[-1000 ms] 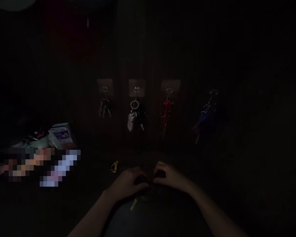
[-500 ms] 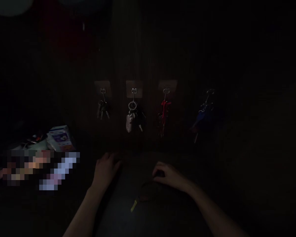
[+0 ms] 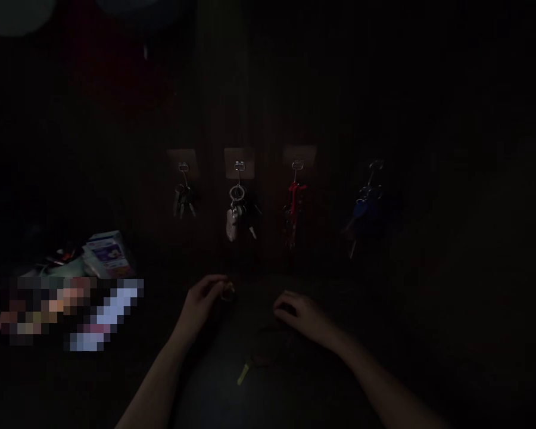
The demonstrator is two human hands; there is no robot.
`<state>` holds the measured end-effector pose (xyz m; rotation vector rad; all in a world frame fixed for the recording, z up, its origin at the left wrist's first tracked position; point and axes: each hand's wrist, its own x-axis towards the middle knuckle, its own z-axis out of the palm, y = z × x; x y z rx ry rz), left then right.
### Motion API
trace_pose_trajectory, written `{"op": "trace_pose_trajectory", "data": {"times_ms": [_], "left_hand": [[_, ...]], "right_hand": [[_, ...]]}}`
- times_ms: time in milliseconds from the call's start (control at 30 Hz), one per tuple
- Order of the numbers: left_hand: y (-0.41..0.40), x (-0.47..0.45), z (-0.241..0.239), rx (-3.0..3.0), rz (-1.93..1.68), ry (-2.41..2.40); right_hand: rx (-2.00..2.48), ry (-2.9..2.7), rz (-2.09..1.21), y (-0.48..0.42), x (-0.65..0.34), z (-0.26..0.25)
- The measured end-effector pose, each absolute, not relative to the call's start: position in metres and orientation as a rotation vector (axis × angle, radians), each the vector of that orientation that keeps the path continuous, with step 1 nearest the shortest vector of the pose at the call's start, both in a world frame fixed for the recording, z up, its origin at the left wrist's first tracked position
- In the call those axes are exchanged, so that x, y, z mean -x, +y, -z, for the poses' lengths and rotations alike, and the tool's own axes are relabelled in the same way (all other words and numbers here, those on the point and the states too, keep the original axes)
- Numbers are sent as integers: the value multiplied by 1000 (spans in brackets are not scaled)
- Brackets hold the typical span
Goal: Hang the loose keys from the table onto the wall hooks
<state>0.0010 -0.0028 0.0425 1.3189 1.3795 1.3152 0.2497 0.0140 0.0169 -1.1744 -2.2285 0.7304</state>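
The scene is very dark. My left hand (image 3: 202,304) is closed, thumb and fingers pinching a small ring-shaped thing (image 3: 227,291) whose kind is too dim to tell. To the right, my right hand (image 3: 298,313) has its fingers curled towards the thumb. Whatever it holds, if anything, is lost in the dark. Below and between the hands lies a small yellow tag (image 3: 243,374) on the dark surface (image 3: 214,396). Faint dark strands, perhaps a cord, lie beside the tag and below my right hand.
Ahead, keys (image 3: 185,202), a key bunch with a pale fob (image 3: 231,224), a red-corded bunch (image 3: 296,199) and a blue-tagged bunch (image 3: 364,208) hang from wall hooks. At left lies a white-and-purple packet (image 3: 109,253) among blurred-out items (image 3: 105,316).
My left hand has shifted right and turned inward, and the ring-shaped thing now shows at its fingertips. My right hand has hardly moved. The whole view has shifted slightly.
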Motion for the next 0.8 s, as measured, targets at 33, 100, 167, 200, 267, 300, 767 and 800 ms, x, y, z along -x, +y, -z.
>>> {"op": "trace_pose_trajectory", "data": {"times_ms": [33, 100, 167, 200, 267, 300, 767, 800], "left_hand": [[-4, -3, -43, -1282, -1315, 1327], [-6, -7, -44, -1227, -1290, 1203], [-9, -11, -44, -1210, -1245, 1079], [-11, -14, -44, -1214, -1213, 1026], [-14, -19, -42, -1242, -1148, 947], [-15, -21, -41, -1260, -1118, 917], [-16, -34, -33, -1391, -1112, 1086], [-15, -33, -33, -1397, -1137, 1142]], "right_hand": [[1155, -2211, -704, 13, -247, -17], [1108, -2175, -654, 10, -241, -19], [1073, -2122, -620, 5, -234, -20], [1066, -2089, -609, 4, -231, -21], [1071, -2012, -580, 1, -225, -21], [1080, -1978, -561, 0, -223, -21], [1024, -1801, -540, -3, -219, -26], [1031, -1773, -606, -5, -219, -29]]}}
